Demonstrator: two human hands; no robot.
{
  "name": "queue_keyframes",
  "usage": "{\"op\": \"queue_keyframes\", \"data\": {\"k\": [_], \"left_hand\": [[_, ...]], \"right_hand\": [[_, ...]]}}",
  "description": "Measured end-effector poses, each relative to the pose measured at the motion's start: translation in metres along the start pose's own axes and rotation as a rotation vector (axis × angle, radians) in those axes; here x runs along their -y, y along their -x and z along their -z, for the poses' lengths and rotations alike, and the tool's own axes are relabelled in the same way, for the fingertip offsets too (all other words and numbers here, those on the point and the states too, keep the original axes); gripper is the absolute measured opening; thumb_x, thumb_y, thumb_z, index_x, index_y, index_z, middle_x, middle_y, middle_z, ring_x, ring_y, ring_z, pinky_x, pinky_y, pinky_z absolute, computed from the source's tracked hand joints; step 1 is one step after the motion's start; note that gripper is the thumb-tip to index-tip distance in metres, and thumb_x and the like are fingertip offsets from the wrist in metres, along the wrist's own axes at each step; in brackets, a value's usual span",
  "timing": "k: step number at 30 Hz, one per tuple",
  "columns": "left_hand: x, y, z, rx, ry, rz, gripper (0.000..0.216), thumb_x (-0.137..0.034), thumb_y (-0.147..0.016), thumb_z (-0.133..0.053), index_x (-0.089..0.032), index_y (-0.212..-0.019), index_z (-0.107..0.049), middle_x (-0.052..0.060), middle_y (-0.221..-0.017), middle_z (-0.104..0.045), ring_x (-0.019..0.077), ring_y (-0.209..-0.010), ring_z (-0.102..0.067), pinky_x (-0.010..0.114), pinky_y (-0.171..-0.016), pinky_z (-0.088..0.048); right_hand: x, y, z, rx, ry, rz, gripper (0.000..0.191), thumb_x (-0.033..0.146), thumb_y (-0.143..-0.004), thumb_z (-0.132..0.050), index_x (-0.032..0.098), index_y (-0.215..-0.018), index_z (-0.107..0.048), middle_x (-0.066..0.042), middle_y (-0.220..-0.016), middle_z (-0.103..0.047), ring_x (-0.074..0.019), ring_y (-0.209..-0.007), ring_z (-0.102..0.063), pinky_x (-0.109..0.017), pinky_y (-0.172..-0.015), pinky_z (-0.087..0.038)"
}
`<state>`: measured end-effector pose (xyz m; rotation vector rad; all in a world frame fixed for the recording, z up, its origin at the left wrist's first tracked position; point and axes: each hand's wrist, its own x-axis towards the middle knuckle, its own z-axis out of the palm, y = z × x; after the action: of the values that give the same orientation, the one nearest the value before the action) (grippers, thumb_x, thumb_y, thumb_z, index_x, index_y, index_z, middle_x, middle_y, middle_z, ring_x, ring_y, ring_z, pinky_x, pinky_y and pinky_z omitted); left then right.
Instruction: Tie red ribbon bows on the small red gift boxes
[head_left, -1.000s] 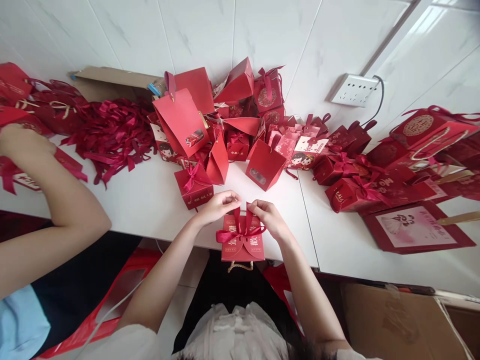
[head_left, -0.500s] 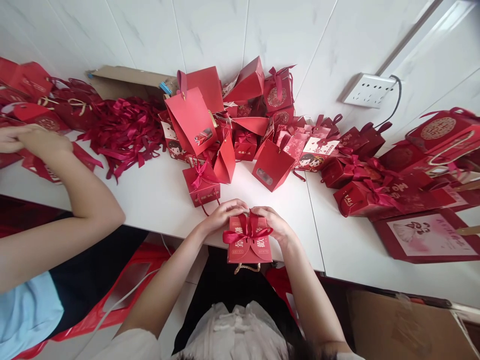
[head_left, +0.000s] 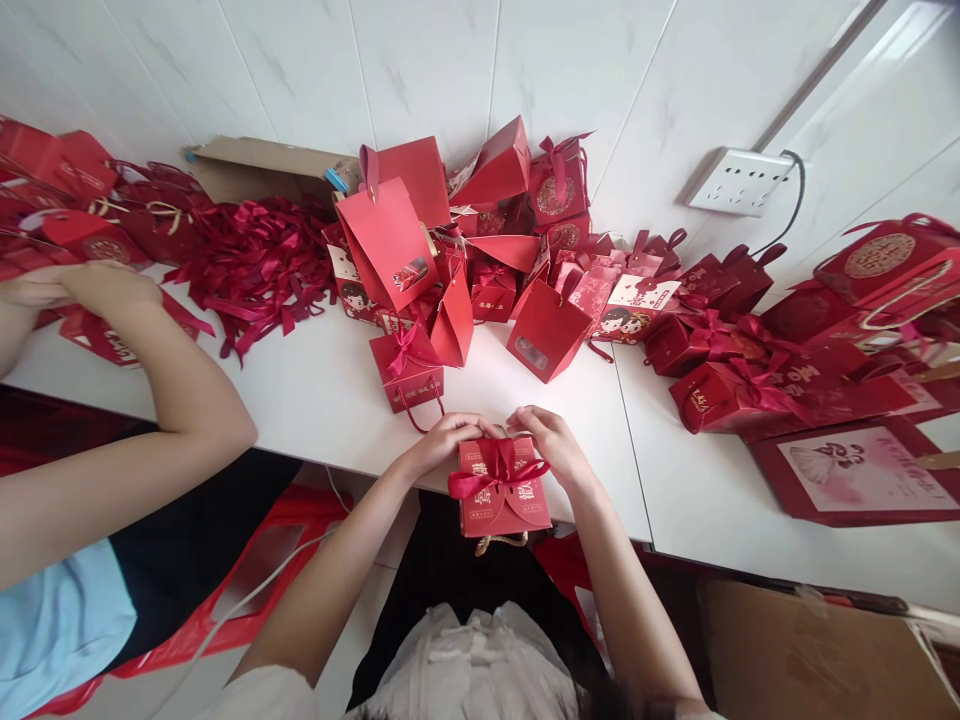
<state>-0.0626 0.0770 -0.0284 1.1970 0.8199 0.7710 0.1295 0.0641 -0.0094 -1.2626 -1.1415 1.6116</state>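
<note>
A red gift box (head_left: 504, 518) with a dark red ribbon bow on top and gold lettering sits at the table's front edge, partly over it. A twisted cream rope handle (head_left: 501, 544) hangs on its near side. My left hand (head_left: 450, 440) is closed at the box's far left corner, fingertips near its far edge. At the far right corner my right hand (head_left: 553, 446) has its fingers bent over the far edge, close to a second rope handle; its thumb is hidden. Just beyond my left hand stands a smaller red box (head_left: 406, 375) with a pink bow.
Many red boxes (head_left: 551, 330) stand piled against the tiled wall. Left of them lies a heap of ribbons (head_left: 259, 265) before an open cardboard box (head_left: 274, 170). Another person's arm (head_left: 195, 400) reaches in at left. A socket strip (head_left: 739, 182) hangs on the wall.
My right hand has risen slightly off the box's top, its fingers shifting to the far edge. The box has moved a little nearer to me. The view has shifted slightly.
</note>
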Motion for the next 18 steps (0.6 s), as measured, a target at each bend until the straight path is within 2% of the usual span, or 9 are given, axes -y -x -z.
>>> {"op": "queue_keyframes", "data": {"k": [3,6,8,10,12,15,18], "left_hand": [[0.001,0.007,-0.002,-0.019,0.008,-0.007,0.02,-0.029,-0.077,-0.056,-0.017,-0.074,-0.071,0.004,-0.078,-0.069,0.0207,-0.083,-0.064,0.031,-0.077,-0.048],[0.003,0.011,-0.006,-0.049,0.029,-0.018,0.021,-0.03,-0.078,-0.054,-0.017,-0.074,-0.069,0.005,-0.081,-0.069,0.0211,-0.084,-0.064,0.031,-0.077,-0.048],[0.004,0.011,-0.01,-0.073,0.045,-0.028,0.021,-0.031,-0.079,-0.053,-0.016,-0.073,-0.067,0.005,-0.086,-0.069,0.0207,-0.085,-0.064,0.03,-0.078,-0.047],[0.005,0.012,-0.014,-0.105,0.049,-0.035,0.021,-0.031,-0.078,-0.052,-0.016,-0.073,-0.066,0.005,-0.089,-0.07,0.0207,-0.086,-0.063,0.031,-0.078,-0.047],[0.004,0.013,-0.017,-0.147,0.033,-0.037,0.02,-0.031,-0.077,-0.053,-0.016,-0.071,-0.065,0.005,-0.086,-0.069,0.0205,-0.084,-0.063,0.031,-0.077,-0.047],[0.003,0.017,-0.018,-0.219,-0.006,-0.034,0.019,-0.03,-0.074,-0.053,-0.016,-0.068,-0.065,0.003,-0.076,-0.068,0.0183,-0.073,-0.061,0.029,-0.072,-0.046],[0.005,0.024,-0.019,-0.308,-0.035,-0.04,0.019,-0.029,-0.074,-0.051,-0.017,-0.07,-0.066,0.003,-0.077,-0.068,0.0187,-0.075,-0.061,0.029,-0.072,-0.046]], "right_hand": [[-0.003,0.034,0.011,-0.146,0.116,0.212,0.034,0.053,-0.084,-0.054,0.02,-0.082,-0.06,-0.005,-0.091,-0.06,-0.0189,-0.093,-0.058,-0.032,-0.084,-0.047],[-0.009,0.07,0.017,-0.134,0.273,0.387,0.041,0.058,-0.082,-0.055,0.022,-0.103,-0.056,-0.009,-0.107,-0.056,-0.0239,-0.104,-0.056,-0.04,-0.09,-0.048],[-0.014,0.088,0.015,-0.121,0.428,0.471,0.06,0.062,-0.076,-0.061,0.024,-0.12,-0.046,-0.012,-0.12,-0.05,-0.0282,-0.113,-0.052,-0.045,-0.094,-0.047],[-0.019,0.1,0.007,-0.105,0.579,0.494,0.082,0.064,-0.069,-0.067,0.024,-0.132,-0.032,-0.015,-0.13,-0.041,-0.0324,-0.121,-0.047,-0.05,-0.098,-0.045],[-0.022,0.106,-0.004,-0.086,0.673,0.482,0.096,0.062,-0.066,-0.071,0.024,-0.138,-0.021,-0.018,-0.135,-0.036,-0.0349,-0.124,-0.044,-0.052,-0.099,-0.044],[-0.025,0.103,-0.012,-0.079,0.729,0.458,0.099,0.055,-0.067,-0.073,0.025,-0.14,-0.014,-0.019,-0.136,-0.036,-0.0353,-0.125,-0.044,-0.054,-0.099,-0.045],[-0.026,0.092,-0.004,-0.084,0.721,0.48,0.096,0.051,-0.07,-0.073,0.026,-0.141,-0.014,-0.019,-0.136,-0.038,-0.0332,-0.122,-0.048,-0.054,-0.097,-0.046]]}}
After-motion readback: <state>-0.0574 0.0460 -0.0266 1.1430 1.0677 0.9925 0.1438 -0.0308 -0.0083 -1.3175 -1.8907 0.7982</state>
